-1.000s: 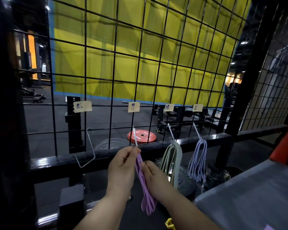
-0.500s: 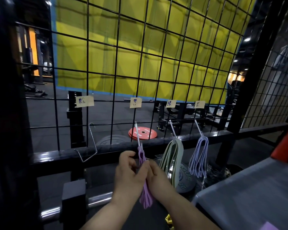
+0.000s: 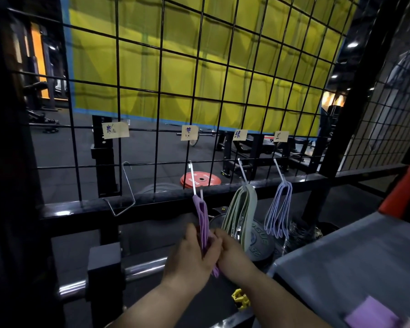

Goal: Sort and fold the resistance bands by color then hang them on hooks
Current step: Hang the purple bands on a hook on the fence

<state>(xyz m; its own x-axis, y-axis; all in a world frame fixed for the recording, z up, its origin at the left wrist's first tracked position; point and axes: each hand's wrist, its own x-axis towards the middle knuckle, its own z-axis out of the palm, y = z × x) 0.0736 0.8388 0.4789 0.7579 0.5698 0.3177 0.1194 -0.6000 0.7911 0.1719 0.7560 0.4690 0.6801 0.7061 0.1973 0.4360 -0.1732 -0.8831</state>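
Purple bands [image 3: 202, 216] hang, long axis vertical, from hook 2 [image 3: 192, 178]; left hand [image 3: 189, 254] and right hand [image 3: 232, 252] both pinch lower end, fingers [image 3: 224, 240] curled; loop appears seated; hook straight above both hands.

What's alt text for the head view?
The left hand and right hand grip the lower part of a folded purple band hanging from a hook on a wire grid. To its right, green bands and lavender bands hang from other hooks.
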